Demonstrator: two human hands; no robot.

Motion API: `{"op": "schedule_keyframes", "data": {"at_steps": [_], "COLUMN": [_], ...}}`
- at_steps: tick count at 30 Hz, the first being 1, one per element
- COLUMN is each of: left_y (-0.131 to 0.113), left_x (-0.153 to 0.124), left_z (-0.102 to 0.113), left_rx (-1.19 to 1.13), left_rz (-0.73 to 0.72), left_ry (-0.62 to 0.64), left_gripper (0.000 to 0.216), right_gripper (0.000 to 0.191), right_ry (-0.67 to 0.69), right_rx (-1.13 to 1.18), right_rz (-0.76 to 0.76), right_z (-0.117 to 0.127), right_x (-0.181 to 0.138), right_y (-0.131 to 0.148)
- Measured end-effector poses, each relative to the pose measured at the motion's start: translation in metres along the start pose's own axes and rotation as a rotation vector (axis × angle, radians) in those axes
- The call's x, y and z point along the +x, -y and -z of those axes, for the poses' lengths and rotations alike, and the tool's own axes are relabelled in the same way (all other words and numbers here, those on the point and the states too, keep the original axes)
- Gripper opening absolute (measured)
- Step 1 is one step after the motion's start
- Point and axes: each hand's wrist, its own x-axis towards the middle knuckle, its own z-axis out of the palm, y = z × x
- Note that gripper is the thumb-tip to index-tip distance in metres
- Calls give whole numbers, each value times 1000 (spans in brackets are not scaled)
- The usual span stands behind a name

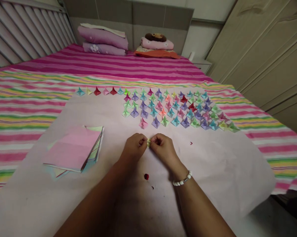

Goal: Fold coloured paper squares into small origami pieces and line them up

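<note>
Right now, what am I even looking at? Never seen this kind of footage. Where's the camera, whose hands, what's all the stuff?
There is one picture, from a camera worn on a person's head, looking forward and down. No machine here: the two bare arms entering from the bottom are the wearer's own. The left hand and right hand meet in the middle and pinch a small yellowish folded paper piece between their fingertips. The right wrist wears a white bead bracelet. They work over a pale sheet spread on a striped bedcover. Left of the hands lies a stack of coloured paper squares, pink on top. Beyond the hands stand rows of small finished folded shapes in many colours. Pillows sit at the far end.
</note>
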Motion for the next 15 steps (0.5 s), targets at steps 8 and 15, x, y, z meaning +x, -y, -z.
{"op": "schedule_keyframes", "data": {"at_steps": [8, 15], "left_y": [-4, -6], "left_x": [-1, -1], "left_z": [-1, 0], "left_rx": [-15, 15], "left_rz": [78, 79], "left_ry": [22, -2], "left_gripper": [6, 9], "right_gripper": [7, 4], "right_ry": [10, 2], "right_rx": [-22, 2], "right_rz": [2, -34], "right_z": [-1, 0], "right_x": [1, -1], "right_y": [0, 1]}}
